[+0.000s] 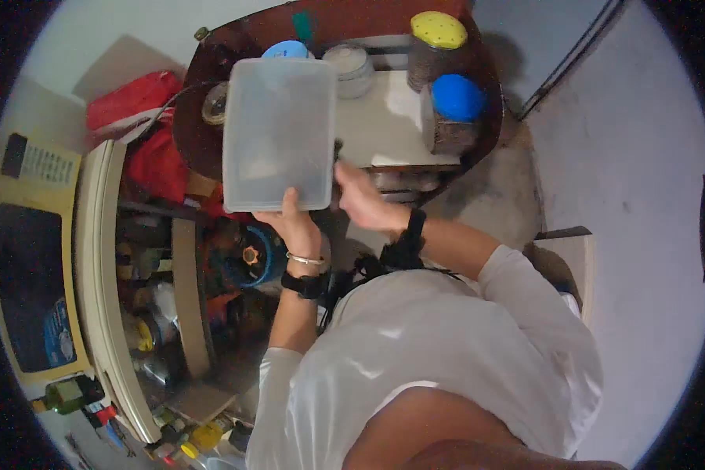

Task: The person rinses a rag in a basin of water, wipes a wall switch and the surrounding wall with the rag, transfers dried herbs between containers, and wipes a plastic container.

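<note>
A translucent rectangular plastic container (280,133) is held up in front of me, its broad face towards the camera. My left hand (293,229) grips its lower edge, the thumb lying on the near face and the other fingers hidden behind. Just beside the container's lower right edge is my right hand (368,202), slightly blurred, with its fingers curled. A small dark thing shows above its thumb, too unclear to name. Whether this hand touches the container I cannot tell.
Behind the container stands a dark red table (360,19) with a blue-lidded jar (456,106), a yellow-lidded jar (437,39) and a clear jar (349,72). To the left are a microwave (35,274), shelves with bottles and a red cloth (160,160). A wall (627,157) rises at right.
</note>
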Available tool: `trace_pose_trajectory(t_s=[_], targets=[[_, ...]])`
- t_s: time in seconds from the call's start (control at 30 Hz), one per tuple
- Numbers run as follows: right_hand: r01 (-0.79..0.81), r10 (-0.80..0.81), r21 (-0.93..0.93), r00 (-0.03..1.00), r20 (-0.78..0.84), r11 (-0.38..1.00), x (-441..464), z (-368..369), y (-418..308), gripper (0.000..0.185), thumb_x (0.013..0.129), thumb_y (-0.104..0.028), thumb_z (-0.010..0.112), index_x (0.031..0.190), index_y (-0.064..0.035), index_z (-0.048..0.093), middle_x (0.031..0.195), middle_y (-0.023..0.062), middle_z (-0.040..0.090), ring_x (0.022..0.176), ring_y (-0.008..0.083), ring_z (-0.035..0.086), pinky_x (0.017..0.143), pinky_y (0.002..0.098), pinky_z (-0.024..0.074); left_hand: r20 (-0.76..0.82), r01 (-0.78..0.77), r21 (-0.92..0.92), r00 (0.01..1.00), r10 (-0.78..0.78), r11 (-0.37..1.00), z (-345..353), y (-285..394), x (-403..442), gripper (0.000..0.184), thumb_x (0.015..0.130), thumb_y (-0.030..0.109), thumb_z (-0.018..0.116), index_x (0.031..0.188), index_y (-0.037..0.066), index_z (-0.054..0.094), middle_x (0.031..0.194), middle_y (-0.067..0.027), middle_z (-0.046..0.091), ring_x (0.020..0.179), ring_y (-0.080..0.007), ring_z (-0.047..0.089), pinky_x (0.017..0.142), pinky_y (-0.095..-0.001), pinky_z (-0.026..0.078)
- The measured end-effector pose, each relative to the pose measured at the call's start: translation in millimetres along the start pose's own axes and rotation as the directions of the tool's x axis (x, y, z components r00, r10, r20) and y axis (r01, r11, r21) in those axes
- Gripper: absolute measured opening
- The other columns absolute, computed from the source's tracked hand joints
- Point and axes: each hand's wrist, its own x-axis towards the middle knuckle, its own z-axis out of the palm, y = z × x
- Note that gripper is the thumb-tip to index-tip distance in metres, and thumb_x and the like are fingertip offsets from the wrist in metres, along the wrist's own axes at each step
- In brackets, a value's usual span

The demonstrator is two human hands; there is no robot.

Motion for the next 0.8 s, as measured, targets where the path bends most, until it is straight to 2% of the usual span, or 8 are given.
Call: trace_pose_trajectory(t_s=[0.07,0.17,0.2,0.23,0.4,0.5,0.6,0.8], targets=[[-0.207,0.207,-0.158,0.978,-0.021,0.965,-34,13,1,0.043,0.096,-0.034,0.028,0.116,-0.0007,0.047,0.113,0.0113,0.053,0.099,0.0218,0.052,0.083,0.0340,0.0433,-0.018,0.022,-0.046,1.000,-0.023,0.999,3,-1,4,0.071,0.076,0.007,0.059,0.131,0.012,0.014,0.131,-0.0116,0.029,0.119,-0.0266,0.034,0.101,-0.0443,0.030],[0.358,-0.336,-0.464,0.933,0.133,0.810,-10,-17,59,0.037,0.095,-0.030,0.033,0.109,-0.0015,0.051,0.106,0.0097,0.056,0.091,0.0203,0.055,0.074,0.0355,0.0464,-0.079,0.171,0.050,0.983,-0.166,0.984,21,17,4,0.067,0.080,0.019,0.060,0.129,0.009,0.016,0.125,-0.0138,0.037,0.108,-0.0255,0.046,0.085,-0.0408,0.046],[0.086,-0.070,-0.114,0.988,0.134,0.990,-20,-11,30,0.033,0.094,-0.031,0.036,0.113,-0.0060,0.048,0.105,0.0061,0.055,0.089,0.0186,0.054,0.074,0.0360,0.0456,-0.071,0.179,0.050,0.982,-0.175,0.983,22,15,1,0.067,0.080,0.019,0.060,0.129,0.009,0.016,0.125,-0.0138,0.037,0.108,-0.0255,0.046,0.085,-0.0408,0.046],[-0.232,0.176,0.241,0.956,0.234,0.942,-29,-5,7,0.032,0.094,-0.031,0.040,0.118,-0.0105,0.046,0.104,0.0026,0.054,0.086,0.0169,0.053,0.074,0.0365,0.0448,-0.060,0.172,0.050,0.984,-0.169,0.984,21,11,0,0.067,0.080,0.020,0.060,0.129,0.009,0.016,0.125,-0.0134,0.037,0.109,-0.0256,0.045,0.086,-0.0412,0.045],[-0.230,0.281,0.595,0.960,0.006,0.770,-30,-17,-10,0.031,0.092,-0.025,0.036,0.101,-0.0033,0.056,0.096,0.0095,0.061,0.084,0.0207,0.059,0.071,0.0361,0.0479,0.039,0.241,0.001,0.970,-0.241,0.971,5,-30,-2,0.072,0.079,0.017,0.063,0.131,0.013,0.013,0.132,-0.0118,0.028,0.118,-0.0259,0.035,0.098,-0.0460,0.034],[-0.159,0.359,0.568,0.896,-0.261,0.808,-23,-27,-5,0.031,0.094,-0.026,0.033,0.109,-0.0074,0.053,0.101,0.0094,0.060,0.090,0.0223,0.056,0.077,0.0385,0.0444,0.126,0.261,0.041,0.956,-0.264,0.965,6,-44,-3,0.071,0.078,0.016,0.064,0.130,0.012,0.016,0.131,-0.0114,0.030,0.119,-0.0258,0.034,0.098,-0.0445,0.033],[-0.270,0.375,0.335,0.876,-0.304,0.903,-16,-49,-5,0.029,0.091,-0.022,0.039,0.107,-0.0045,0.056,0.102,0.0093,0.060,0.089,0.0206,0.058,0.075,0.0387,0.0461,0.229,0.308,-0.012,0.927,-0.297,0.951,12,-47,-3,0.069,0.077,0.014,0.064,0.129,0.010,0.019,0.129,-0.0115,0.033,0.118,-0.0260,0.036,0.096,-0.0453,0.035],[-0.290,0.267,-0.070,0.936,-0.227,0.955,-36,-101,-23,0.011,0.079,-0.011,0.056,0.080,-0.0031,0.063,0.073,0.0067,0.063,0.064,0.0204,0.061,0.058,0.0335,0.0484,0.250,0.675,0.149,0.681,-0.688,0.722,-4,-44,18,0.063,0.078,0.026,0.061,0.127,0.006,0.026,0.122,-0.0145,0.042,0.107,-0.0297,0.049,0.080,-0.0452,0.047]])
